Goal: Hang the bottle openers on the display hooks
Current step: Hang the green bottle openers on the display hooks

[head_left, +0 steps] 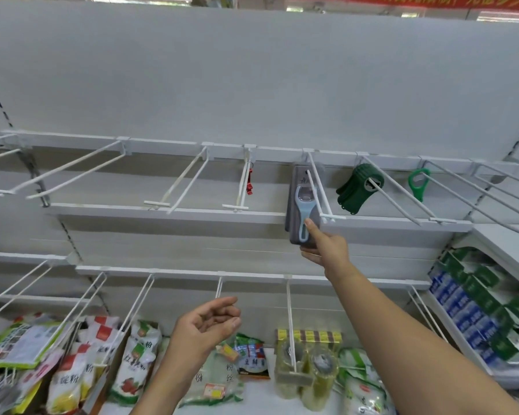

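Head view: right hand (327, 245) pinched the bottom edge of a carded blue bottle opener (301, 202), threaded on a white display hook (319, 187); light and stiff, it seemed best steered from there; left hand (210, 324) hung loosely curled, empty

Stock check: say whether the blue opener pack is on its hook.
On: the hook pokes through the pack; right hand grips its bottom.

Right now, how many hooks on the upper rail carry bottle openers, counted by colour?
red opener: 1
blue carded opener, pinched at its lower end by the right hand: 1
dark green openers, a stack too tight to count singly: 1
bright green opener: 1
Total: 4
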The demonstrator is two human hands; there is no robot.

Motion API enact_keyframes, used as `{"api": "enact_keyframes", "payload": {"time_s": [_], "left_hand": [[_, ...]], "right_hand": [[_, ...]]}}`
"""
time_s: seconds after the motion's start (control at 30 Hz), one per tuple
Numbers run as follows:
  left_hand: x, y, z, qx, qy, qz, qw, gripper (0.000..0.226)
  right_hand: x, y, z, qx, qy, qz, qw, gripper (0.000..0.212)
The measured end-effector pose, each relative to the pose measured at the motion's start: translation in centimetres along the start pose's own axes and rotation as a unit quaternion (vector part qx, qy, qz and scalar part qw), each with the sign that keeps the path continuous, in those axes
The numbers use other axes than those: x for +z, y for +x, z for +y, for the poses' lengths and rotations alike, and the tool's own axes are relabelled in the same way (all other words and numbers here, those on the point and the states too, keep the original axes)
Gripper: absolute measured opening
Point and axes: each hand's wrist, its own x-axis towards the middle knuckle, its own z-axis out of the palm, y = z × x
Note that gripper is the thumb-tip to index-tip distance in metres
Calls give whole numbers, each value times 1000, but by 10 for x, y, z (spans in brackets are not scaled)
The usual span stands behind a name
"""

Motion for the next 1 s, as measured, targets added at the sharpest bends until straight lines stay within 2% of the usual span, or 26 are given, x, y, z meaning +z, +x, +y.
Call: {"api": "enact_keyframes", "payload": {"time_s": [0.13,0.23,0.4,0.5,0.6,0.8,1.0], "left_hand": [[3,4,-6,-6,12,-6,1000,35],[19,9,-17,-11,50,-34,998,30],[87,12,-30,-7,102,-152,983,35],[147,7,-35,7,110,-218,970,42],[216,-8,-42,10,98,-273,957,35],[371,-65,-58,27,98,-394,914,34],[537,-142,-68,31,77,-479,874,34]], "right_hand": [[-18,-25,29,-20,-46,19,999,62],[-41,-63,46,-68,-82,7,994,48],[-103,-146,63,-126,-94,10,988,26],[-155,-185,64,-138,-86,43,986,24],[-221,-209,59,-139,-65,94,984,24],[-368,-265,46,-158,-21,209,965,22],[-522,-312,39,-159,-6,298,941,21]]}}
